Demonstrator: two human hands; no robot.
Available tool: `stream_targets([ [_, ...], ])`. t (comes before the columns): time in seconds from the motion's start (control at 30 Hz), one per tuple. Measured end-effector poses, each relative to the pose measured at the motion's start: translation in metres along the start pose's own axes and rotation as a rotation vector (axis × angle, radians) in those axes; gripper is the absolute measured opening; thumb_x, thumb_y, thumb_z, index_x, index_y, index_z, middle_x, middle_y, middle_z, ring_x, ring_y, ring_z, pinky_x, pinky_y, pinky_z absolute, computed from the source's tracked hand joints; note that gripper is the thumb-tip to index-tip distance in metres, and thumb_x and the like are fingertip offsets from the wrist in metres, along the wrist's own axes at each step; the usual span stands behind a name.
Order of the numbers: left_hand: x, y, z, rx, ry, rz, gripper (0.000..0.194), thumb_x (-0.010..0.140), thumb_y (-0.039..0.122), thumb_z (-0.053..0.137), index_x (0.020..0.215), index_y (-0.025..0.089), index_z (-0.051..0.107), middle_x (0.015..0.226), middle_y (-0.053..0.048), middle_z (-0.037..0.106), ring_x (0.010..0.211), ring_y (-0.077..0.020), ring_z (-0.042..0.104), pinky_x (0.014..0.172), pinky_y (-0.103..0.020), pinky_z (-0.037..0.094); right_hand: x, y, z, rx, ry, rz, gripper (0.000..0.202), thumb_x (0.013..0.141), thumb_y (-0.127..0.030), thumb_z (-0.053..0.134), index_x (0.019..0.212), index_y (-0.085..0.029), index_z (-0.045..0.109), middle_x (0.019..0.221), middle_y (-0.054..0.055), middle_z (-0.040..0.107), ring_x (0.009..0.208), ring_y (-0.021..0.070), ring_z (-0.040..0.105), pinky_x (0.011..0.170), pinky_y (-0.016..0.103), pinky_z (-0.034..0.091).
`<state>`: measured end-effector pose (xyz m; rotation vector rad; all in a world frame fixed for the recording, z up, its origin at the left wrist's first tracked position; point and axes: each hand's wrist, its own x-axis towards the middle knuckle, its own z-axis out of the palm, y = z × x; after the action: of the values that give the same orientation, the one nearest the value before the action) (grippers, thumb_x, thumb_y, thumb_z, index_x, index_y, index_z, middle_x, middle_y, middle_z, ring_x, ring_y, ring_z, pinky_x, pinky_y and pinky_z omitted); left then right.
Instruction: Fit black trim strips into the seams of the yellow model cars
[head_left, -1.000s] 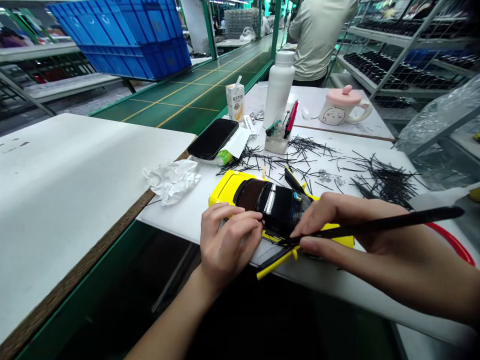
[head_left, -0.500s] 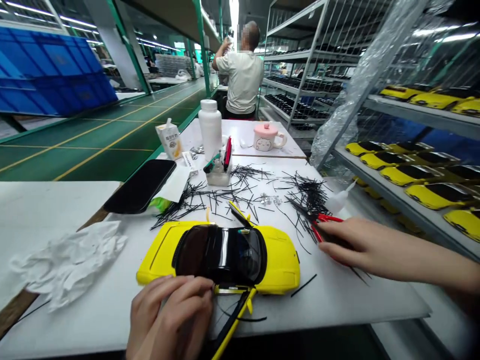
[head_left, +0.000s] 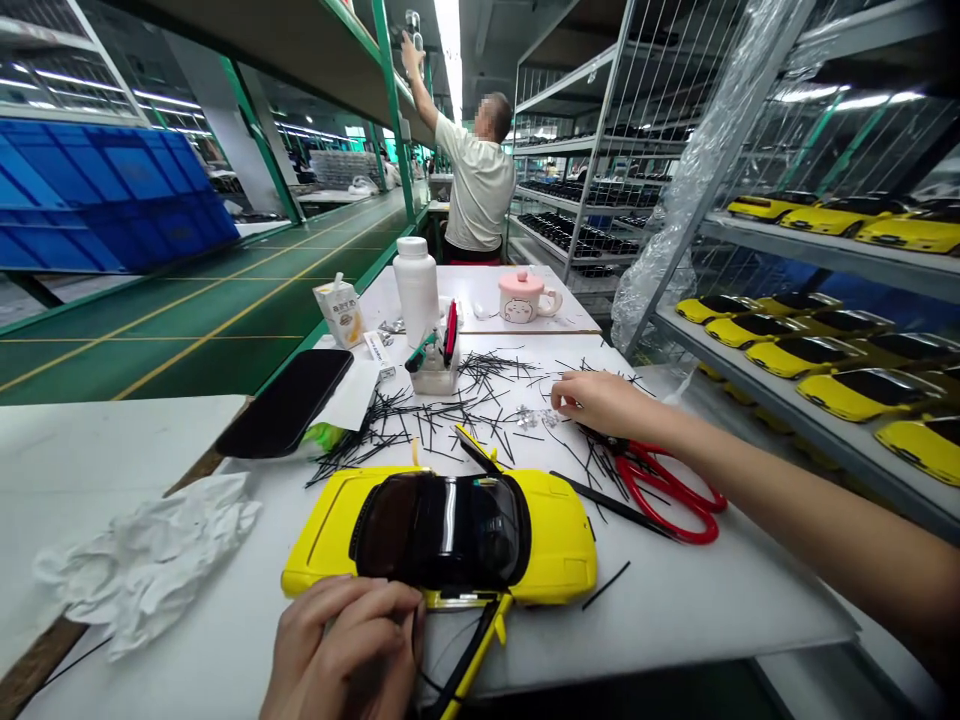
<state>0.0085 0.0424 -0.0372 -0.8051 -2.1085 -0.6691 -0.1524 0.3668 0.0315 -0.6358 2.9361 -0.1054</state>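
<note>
A yellow model car (head_left: 555, 530) with a black roof lies lengthwise before me, both its doors swung out. My left hand (head_left: 345, 640) is at its near side, fingers bent and closed by the sill of the open near door (head_left: 480, 645). A thin dark strand shows by those fingertips; what they grip is hidden. Farther off, my right hand (head_left: 600, 405) reaches over the table with curled fingers, beside small silvery pieces (head_left: 536, 417) and loose black strips (head_left: 495, 365). Below its wrist lie red-handled scissors (head_left: 709, 535) and a long, slim black tool (head_left: 615, 503).
Crumpled white paper (head_left: 172, 560) and a black phone (head_left: 289, 400) lie left. Behind the car stand a small tool box (head_left: 435, 380), white bottle (head_left: 415, 290), drink carton (head_left: 340, 310) and pink-lidded mug (head_left: 523, 300). Racks of yellow cars (head_left: 847, 390) stand right; a person (head_left: 480, 185) sits ahead.
My right hand has let go of the scissors and moved forward and left to the silvery pieces. My left hand stays by the car. The person ahead has raised an arm.
</note>
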Motion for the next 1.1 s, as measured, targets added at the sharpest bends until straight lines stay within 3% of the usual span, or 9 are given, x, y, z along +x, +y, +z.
stream_targets([
  [0.13,0.005,-0.001,-0.002,-0.003,-0.024,0.013,0.029,0.071,-0.001,0.069,0.087,0.02,0.058,0.082,-0.003,0.073,0.086,-0.0176,0.062,0.079,-0.029,0.053,0.009,0.004,0.009,0.02,-0.019,0.027,0.022,0.097,-0.035,0.056,0.098,-0.015,0.065,0.103,0.005,0.065,0.09,0.0155,0.061,0.082,0.034,0.051],
  [0.3,0.01,0.008,-0.002,0.024,0.0,-0.033,0.029,0.075,-0.001,0.066,0.084,0.023,0.053,0.079,0.0,0.072,0.081,-0.0163,0.063,0.08,-0.03,0.052,0.009,0.002,0.019,0.052,0.01,0.042,0.024,0.096,-0.037,0.057,0.092,-0.014,0.064,0.096,0.004,0.065,0.087,0.0144,0.061,0.081,0.033,0.051],
  [0.47,0.023,0.03,-0.001,-0.027,0.012,-0.261,0.025,0.082,0.004,0.06,0.083,0.024,0.045,0.076,0.005,0.068,0.074,-0.0129,0.067,0.1,-0.035,0.044,-0.004,-0.015,0.0,0.188,0.086,0.013,0.02,0.094,-0.027,0.05,0.084,-0.014,0.061,0.089,0.01,0.065,0.075,0.0164,0.056,0.068,0.03,0.044],
  [0.57,0.036,0.046,0.0,-0.213,-0.018,-0.461,0.021,0.087,0.011,0.059,0.08,0.023,0.044,0.078,0.006,0.066,0.074,-0.0099,0.067,0.094,-0.029,0.05,-0.025,-0.046,-0.016,0.368,0.104,-0.132,0.029,0.097,-0.04,0.043,0.093,-0.017,0.061,0.09,0.006,0.064,0.077,0.016,0.057,0.068,0.027,0.044],
  [0.67,0.049,0.058,0.001,-0.4,-0.019,-0.644,0.024,0.089,0.015,0.061,0.073,0.022,0.045,0.082,0.003,0.069,0.077,-0.0103,0.067,0.072,-0.02,0.054,-0.049,-0.081,-0.016,0.881,0.029,-0.366,0.031,0.095,-0.047,0.052,0.091,-0.017,0.061,0.087,0.004,0.061,0.08,0.0139,0.055,0.071,0.024,0.044],
  [0.77,0.058,0.066,0.003,-0.51,-0.001,-0.701,0.027,0.086,0.015,0.063,0.068,0.021,0.044,0.078,0.002,0.069,0.071,-0.0103,0.065,0.068,-0.018,0.053,-0.065,-0.101,-0.001,1.24,-0.113,-0.395,0.032,0.092,-0.047,0.06,0.088,-0.016,0.061,0.082,0.002,0.055,0.075,0.0112,0.048,0.064,0.022,0.039],
  [0.97,0.067,0.079,0.009,-0.644,0.039,-0.723,0.029,0.084,0.012,0.063,0.064,0.02,0.043,0.076,0.001,0.069,0.07,-0.0121,0.066,0.066,-0.021,0.054,-0.076,-0.095,0.008,1.438,-0.292,-0.351,0.031,0.089,-0.045,0.067,0.086,-0.015,0.061,0.074,-0.002,0.049,0.06,0.0056,0.034,0.051,0.018,0.027],
  [1.1,0.07,0.087,0.011,-0.696,0.049,-0.692,0.03,0.083,0.01,0.063,0.063,0.02,0.043,0.078,0.001,0.07,0.071,-0.0125,0.066,0.065,-0.022,0.053,-0.079,-0.093,0.005,1.446,-0.358,-0.357,0.032,0.089,-0.046,0.067,0.089,-0.014,0.062,0.077,0.0,0.051,0.062,0.006,0.037,0.054,0.019,0.029],
])
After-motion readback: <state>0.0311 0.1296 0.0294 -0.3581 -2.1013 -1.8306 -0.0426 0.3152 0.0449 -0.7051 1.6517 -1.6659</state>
